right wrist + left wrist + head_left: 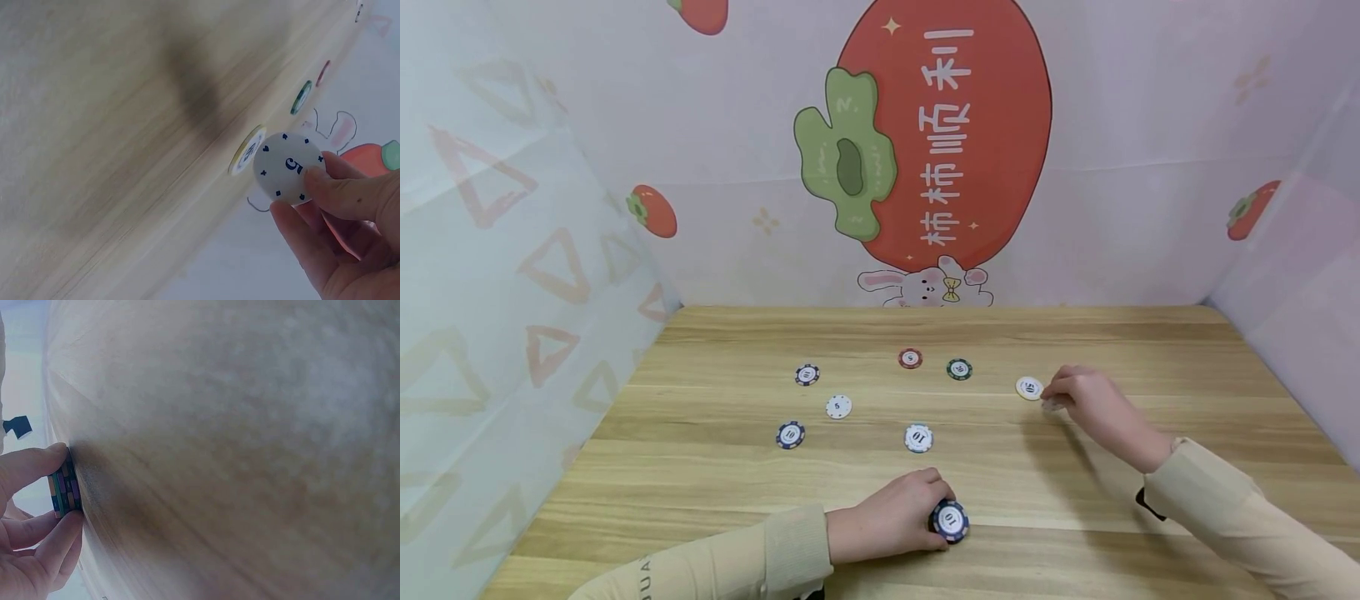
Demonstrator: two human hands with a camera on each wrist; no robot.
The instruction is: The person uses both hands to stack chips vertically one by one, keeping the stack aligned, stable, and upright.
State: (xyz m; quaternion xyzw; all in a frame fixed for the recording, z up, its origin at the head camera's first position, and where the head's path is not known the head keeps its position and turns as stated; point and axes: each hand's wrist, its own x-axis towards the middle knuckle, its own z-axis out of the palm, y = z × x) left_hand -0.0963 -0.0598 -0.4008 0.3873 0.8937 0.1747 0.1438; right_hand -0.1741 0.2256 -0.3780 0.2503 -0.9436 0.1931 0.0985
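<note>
My left hand (898,512) grips a short stack of poker chips (951,522) near the front of the table; a blue chip marked 10 is on top. In the left wrist view the chips' striped edges (65,487) show between thumb and fingers, close to the wood. Over the right part of the table, my right hand (1101,412) pinches a white poker chip (281,165) marked 5 between thumb and fingers. Just beside it lies a yellow-rimmed chip (1029,388) marked 50. Whether the pinched chip touches the table, I cannot tell.
Single chips lie spread out: green (959,369), red (910,358), light blue-rimmed (918,437), white (838,407) and two dark blue ones, upper (807,375) and lower (790,435). Printed cloth walls (737,250) border the wooden table (715,467) behind and at both sides.
</note>
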